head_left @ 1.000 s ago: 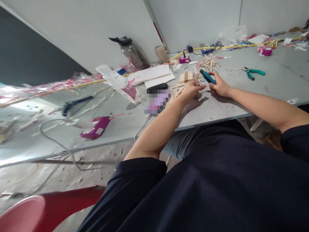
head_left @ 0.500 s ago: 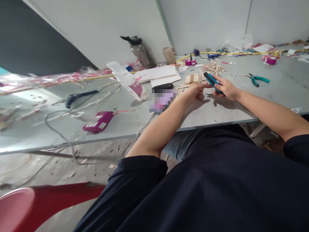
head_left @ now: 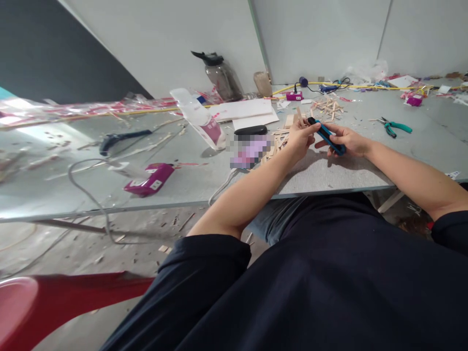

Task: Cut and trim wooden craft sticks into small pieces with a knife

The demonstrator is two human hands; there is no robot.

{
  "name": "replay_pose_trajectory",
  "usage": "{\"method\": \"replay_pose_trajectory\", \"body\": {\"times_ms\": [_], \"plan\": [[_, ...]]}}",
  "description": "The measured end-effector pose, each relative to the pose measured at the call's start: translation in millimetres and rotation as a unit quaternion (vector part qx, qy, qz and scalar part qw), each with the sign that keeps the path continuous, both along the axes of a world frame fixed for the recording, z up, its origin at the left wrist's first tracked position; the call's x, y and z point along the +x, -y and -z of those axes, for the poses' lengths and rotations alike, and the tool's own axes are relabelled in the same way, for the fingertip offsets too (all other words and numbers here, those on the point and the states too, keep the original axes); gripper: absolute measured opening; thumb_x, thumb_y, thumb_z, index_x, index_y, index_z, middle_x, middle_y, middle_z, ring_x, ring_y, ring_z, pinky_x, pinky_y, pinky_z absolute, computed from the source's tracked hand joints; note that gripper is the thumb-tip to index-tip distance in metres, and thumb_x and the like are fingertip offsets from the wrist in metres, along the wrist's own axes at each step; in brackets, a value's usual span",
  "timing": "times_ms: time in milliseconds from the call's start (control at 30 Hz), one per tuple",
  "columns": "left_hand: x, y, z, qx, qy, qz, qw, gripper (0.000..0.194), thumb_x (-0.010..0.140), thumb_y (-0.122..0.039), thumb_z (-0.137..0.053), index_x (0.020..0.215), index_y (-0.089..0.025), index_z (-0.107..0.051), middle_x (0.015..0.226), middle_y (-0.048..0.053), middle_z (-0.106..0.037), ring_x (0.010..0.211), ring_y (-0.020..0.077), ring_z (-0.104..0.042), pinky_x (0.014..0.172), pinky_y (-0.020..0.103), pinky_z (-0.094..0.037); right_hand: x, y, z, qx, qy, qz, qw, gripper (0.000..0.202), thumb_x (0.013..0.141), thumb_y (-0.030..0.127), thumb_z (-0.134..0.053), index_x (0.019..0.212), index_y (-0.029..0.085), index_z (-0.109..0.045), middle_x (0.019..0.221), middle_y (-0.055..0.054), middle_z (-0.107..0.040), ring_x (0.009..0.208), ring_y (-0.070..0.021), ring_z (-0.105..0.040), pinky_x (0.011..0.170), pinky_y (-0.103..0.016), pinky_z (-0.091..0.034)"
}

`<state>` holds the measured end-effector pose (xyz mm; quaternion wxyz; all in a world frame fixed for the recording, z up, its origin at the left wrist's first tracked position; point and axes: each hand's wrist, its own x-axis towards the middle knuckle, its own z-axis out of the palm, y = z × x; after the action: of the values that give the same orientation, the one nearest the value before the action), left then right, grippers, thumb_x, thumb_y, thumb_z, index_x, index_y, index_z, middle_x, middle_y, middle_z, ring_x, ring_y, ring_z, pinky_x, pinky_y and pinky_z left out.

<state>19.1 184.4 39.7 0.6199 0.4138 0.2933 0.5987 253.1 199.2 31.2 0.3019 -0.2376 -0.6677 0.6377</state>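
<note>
My right hand (head_left: 345,140) is wrapped round a blue and black tool (head_left: 326,136), perhaps a utility knife, above the table's near part. Close beside its far end, my left hand (head_left: 302,138) pinches a thin wooden stick (head_left: 300,116) that points up and away. The left fingertips are near or touching the tool; which one cannot be made out. Under and beside the left hand lies a pile of flat wooden sticks (head_left: 278,146). Another heap of sticks (head_left: 332,108) is spread behind the tool. A small wooden block (head_left: 290,120) shows partly behind the left hand.
Teal-handled pliers (head_left: 397,127) lie to the right. Left of the hands are a black case (head_left: 250,130), a tilted plastic bag (head_left: 204,122), a magenta box (head_left: 150,179) and a dark-handled tool (head_left: 122,140). A bottle (head_left: 221,78) leans at the wall. A red chair (head_left: 73,297) stands lower left.
A stick now stands up from my left hand. The blue tool has shifted slightly down and right with my right hand. The view has moved a little.
</note>
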Motion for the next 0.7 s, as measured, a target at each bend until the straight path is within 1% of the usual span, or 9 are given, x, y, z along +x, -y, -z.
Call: {"method": "replay_pose_trajectory", "body": {"times_ms": [67,100,167,267,400,500,600,700], "plan": [[1,1,-4.2,0.01,0.002,-0.047,0.999,0.062,0.091,-0.015,-0.11,0.094,-0.027,-0.049,0.065,-0.014,-0.041,0.051,0.0039,-0.029,0.051,0.025,-0.023,1,-1,0.4,0.014,0.017,-0.015,1.0,0.102,0.105,0.031,-0.09,0.196,0.038,-0.045,0.139,-0.012,-0.09,0.086,-0.0214,-0.083,0.066,-0.032,-0.068],[1,1,-6.4,0.014,0.0,-0.057,0.998,0.06,0.094,-0.015,-0.107,0.093,-0.027,-0.049,0.064,-0.014,-0.039,0.051,0.0043,-0.029,0.051,0.025,-0.022,1,-1,1.0,0.028,0.02,-0.02,0.999,0.108,0.102,0.029,-0.092,0.198,0.038,-0.042,0.139,-0.011,-0.089,0.086,-0.0206,-0.081,0.069,-0.033,-0.068],[2,2,-10.4,0.019,0.004,-0.065,0.998,0.056,0.099,-0.017,-0.105,0.094,-0.027,-0.05,0.064,-0.014,-0.037,0.051,0.0049,-0.03,0.053,0.025,-0.023,-3,-1,3.0,0.065,0.017,-0.019,0.998,0.115,0.099,0.027,-0.093,0.2,0.038,-0.038,0.138,-0.01,-0.087,0.083,-0.0185,-0.074,0.072,-0.034,-0.067],[2,5,-15.2,0.025,0.017,-0.071,0.997,0.053,0.101,-0.017,-0.102,0.092,-0.027,-0.051,0.063,-0.015,-0.034,0.051,0.0048,-0.028,0.054,0.023,-0.024,-9,-1,7.3,0.117,0.011,-0.004,0.993,0.114,0.103,0.029,-0.087,0.202,0.037,-0.03,0.134,-0.008,-0.084,0.078,-0.0168,-0.066,0.072,-0.034,-0.063],[2,9,-19.5,0.022,0.016,-0.071,0.997,0.05,0.11,-0.012,-0.09,0.084,-0.025,-0.049,0.06,-0.014,-0.032,0.05,0.0042,-0.027,0.054,0.022,-0.024,-10,-4,12.8,0.164,0.015,-0.003,0.986,0.107,0.11,0.033,-0.08,0.203,0.037,-0.028,0.129,-0.007,-0.083,0.071,-0.0157,-0.062,0.07,-0.035,-0.059],[3,11,-22.0,0.019,0.017,-0.074,0.997,0.05,0.111,-0.009,-0.085,0.081,-0.025,-0.048,0.061,-0.015,-0.03,0.049,0.004,-0.026,0.054,0.021,-0.023,-10,-6,15.3,0.178,0.006,-0.007,0.984,0.107,0.11,0.032,-0.079,0.203,0.037,-0.027,0.124,-0.004,-0.081,0.067,-0.0137,-0.06,0.068,-0.034,-0.058],[3,12,-23.6,0.019,0.019,-0.075,0.997,0.05,0.113,-0.006,-0.079,0.08,-0.025,-0.048,0.06,-0.015,-0.03,0.049,0.004,-0.025,0.053,0.022,-0.022,-11,-4,15.3,0.187,0.004,0.002,0.982,0.106,0.11,0.033,-0.079,0.203,0.036,-0.028,0.123,-0.003,-0.079,0.066,-0.0129,-0.06,0.069,-0.033,-0.057],[2,13,-24.0,0.02,0.011,-0.074,0.997,0.051,0.113,-0.009,-0.083,0.08,-0.025,-0.048,0.059,-0.015,-0.03,0.048,0.0037,-0.024,0.052,0.021,-0.023,-11,0,13.3,0.195,0.016,0.011,0.981,0.103,0.112,0.034,-0.078,0.203,0.035,-0.031,0.121,-0.003,-0.078,0.067,-0.0139,-0.06,0.069,-0.034,-0.057]]}}
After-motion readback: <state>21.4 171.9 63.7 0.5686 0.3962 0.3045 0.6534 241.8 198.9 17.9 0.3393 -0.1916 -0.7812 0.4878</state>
